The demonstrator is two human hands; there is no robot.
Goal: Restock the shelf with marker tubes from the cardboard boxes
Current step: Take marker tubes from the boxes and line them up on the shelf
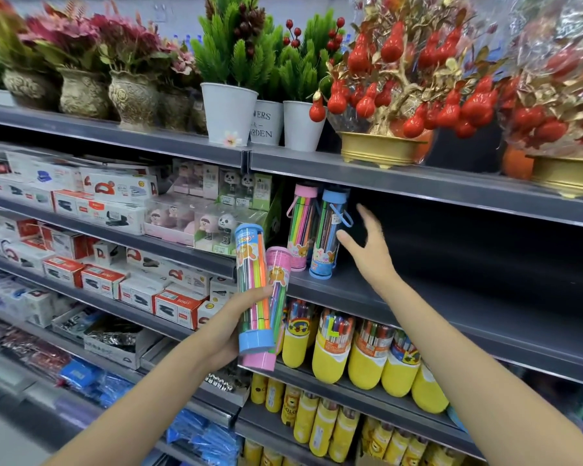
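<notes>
Two marker tubes stand on the dark shelf [418, 304]: a pink-capped tube [300, 227] and, to its right, a blue-capped tube [327, 233]. My right hand [367, 243] hovers just right of the blue-capped one, fingers spread, thumb close to it, holding nothing. My left hand [229, 331] grips two more tubes below and left of the shelf: a blue-capped tube [253, 287] in front and a pink-capped tube [276, 304] behind it, both tilted slightly. No cardboard box is in view.
Right of the standing tubes the dark shelf is bare. Yellow marker cups [364, 358] fill the shelf below. Boxed staplers [115, 280] and panda toys [229, 210] sit to the left. Potted artificial plants [229, 109] and red fruit trees [401, 95] line the top shelf.
</notes>
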